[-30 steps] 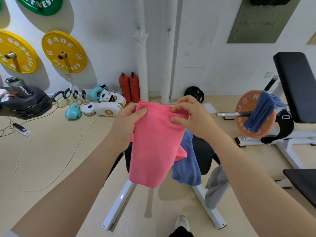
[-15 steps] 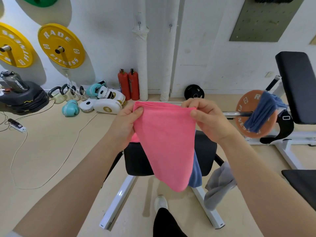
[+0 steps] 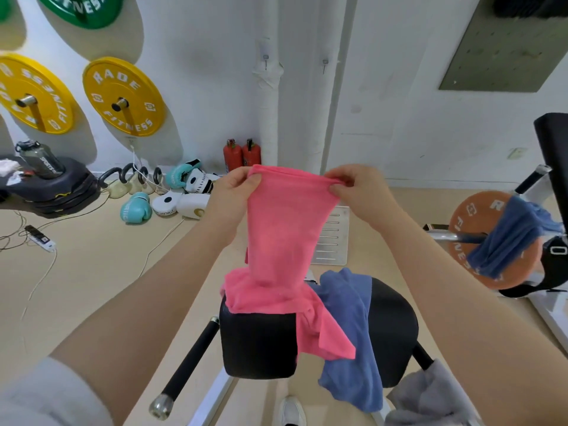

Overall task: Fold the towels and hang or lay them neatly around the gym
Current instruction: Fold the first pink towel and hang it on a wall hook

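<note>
— What's getting lost at six o'clock?
— My grey towel is running off the bottom edge; at three, the bench backrest is getting cropped.
— And the pad?
— My pink towel is covering its top.

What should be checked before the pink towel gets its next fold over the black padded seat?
1. Left hand pinches one top corner of the pink cloth towel: ok.
2. Right hand pinches the other top corner: ok.
3. Top edge level between both hands: ok, nearly straight.
4. Towel hangs free: not ok, its lower part lies bunched on the black padded seat.
5. Landing spot bare: not ok, a blue cloth towel drapes over the seat beside it.
6. Lower corners aligned: cannot tell, folds hide them.
</note>
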Motion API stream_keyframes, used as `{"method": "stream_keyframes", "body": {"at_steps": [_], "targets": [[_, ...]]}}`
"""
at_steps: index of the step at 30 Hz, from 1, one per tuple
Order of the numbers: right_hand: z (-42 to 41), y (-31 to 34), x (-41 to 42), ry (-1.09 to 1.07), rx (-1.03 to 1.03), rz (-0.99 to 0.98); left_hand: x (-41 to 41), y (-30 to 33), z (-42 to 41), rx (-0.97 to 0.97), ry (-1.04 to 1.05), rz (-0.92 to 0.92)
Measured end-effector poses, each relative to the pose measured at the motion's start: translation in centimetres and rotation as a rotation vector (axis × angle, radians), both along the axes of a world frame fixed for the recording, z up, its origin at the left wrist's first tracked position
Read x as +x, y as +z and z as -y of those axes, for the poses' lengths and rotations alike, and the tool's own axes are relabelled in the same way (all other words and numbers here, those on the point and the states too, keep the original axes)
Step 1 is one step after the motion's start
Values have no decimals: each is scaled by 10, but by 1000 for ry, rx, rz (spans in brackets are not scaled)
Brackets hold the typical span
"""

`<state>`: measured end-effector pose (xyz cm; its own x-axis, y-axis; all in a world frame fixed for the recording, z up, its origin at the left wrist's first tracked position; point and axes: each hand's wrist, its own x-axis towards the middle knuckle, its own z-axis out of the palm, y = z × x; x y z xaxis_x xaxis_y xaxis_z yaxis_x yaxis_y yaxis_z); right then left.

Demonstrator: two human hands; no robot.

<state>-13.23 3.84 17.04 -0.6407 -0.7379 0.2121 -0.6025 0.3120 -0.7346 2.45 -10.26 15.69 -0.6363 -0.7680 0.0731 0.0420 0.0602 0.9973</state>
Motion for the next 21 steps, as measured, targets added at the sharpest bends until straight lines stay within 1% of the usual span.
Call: {"method": "stream_keyframes", "body": {"at_steps": [3,5,9,11,13,16,18,21], "targets": [[11,7,-8,-5,-73,139,-7,7,14,-63,-11,-45],[13,0,-7,67,-6,223,-3,-2,14,-86,-17,-8],[2,-38,11,264,329,231,22,-48,6,-69,-115,186],[-10,-60,27,343,452,254,40,-71,-7,-97,-191,314],[-26,-81,44,404,534,279,61,-91,-24,-111,-286,434],[-53,-111,75,449,656,393,98,-126,-44,-62,-434,589],[-70,-127,97,439,700,423,119,-143,-57,-50,-454,637],[-90,-145,123,420,735,491,140,-157,-76,-155,-426,701]]}}
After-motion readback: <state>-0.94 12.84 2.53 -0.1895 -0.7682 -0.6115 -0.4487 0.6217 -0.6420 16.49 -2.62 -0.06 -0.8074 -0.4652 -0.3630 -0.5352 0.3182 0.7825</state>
